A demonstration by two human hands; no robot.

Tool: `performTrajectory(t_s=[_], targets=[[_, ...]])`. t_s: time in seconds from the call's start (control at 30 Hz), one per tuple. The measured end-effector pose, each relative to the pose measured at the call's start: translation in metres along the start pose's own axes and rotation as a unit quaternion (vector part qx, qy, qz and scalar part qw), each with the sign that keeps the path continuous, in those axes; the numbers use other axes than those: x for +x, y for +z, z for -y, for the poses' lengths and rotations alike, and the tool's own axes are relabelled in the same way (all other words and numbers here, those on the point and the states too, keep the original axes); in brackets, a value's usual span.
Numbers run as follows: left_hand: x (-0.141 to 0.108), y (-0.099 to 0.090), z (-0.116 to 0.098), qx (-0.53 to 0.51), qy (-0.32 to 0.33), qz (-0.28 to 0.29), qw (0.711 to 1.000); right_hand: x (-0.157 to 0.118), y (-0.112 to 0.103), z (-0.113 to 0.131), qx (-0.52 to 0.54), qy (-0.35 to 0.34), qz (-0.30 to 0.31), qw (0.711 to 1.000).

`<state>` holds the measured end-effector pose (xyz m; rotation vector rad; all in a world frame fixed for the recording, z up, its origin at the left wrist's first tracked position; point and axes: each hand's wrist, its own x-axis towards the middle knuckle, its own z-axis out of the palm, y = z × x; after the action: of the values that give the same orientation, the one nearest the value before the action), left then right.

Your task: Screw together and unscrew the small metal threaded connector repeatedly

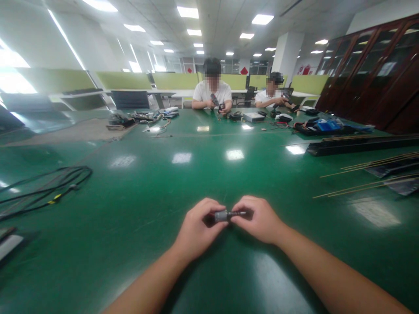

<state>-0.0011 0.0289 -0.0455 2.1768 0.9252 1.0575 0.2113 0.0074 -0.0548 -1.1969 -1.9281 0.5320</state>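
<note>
Low over the green table (153, 187), a small motor (221, 216) lies level between my two hands. It has a short grey cylindrical body and a thin, dark, ridged shaft (236, 213) pointing right. Thumb and fingers of my left hand (198, 224) are closed around the body from the left. From the other side, my right hand (260, 218) pinches the shaft between thumb and forefinger. The fingertips of the two hands are close but apart. Fingers behind the motor are partly hidden.
Black cables (65, 183) lie coiled at the left. Thin brass-coloured rods (360, 185) and a long black bar (353, 146) rest on the right. Across the table, two people in white shirts (212, 92) handle tools among electronic parts and a blue item (327, 125).
</note>
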Motion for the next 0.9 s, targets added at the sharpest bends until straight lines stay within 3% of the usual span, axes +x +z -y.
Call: performTrajectory(t_s=[0.9], targets=[[-0.0017,0.0005,0.0031,-0.007,-0.019,-0.017,1.0,0.0001,-0.0014,-0.0026,0.004,0.023,-0.008,1.0]])
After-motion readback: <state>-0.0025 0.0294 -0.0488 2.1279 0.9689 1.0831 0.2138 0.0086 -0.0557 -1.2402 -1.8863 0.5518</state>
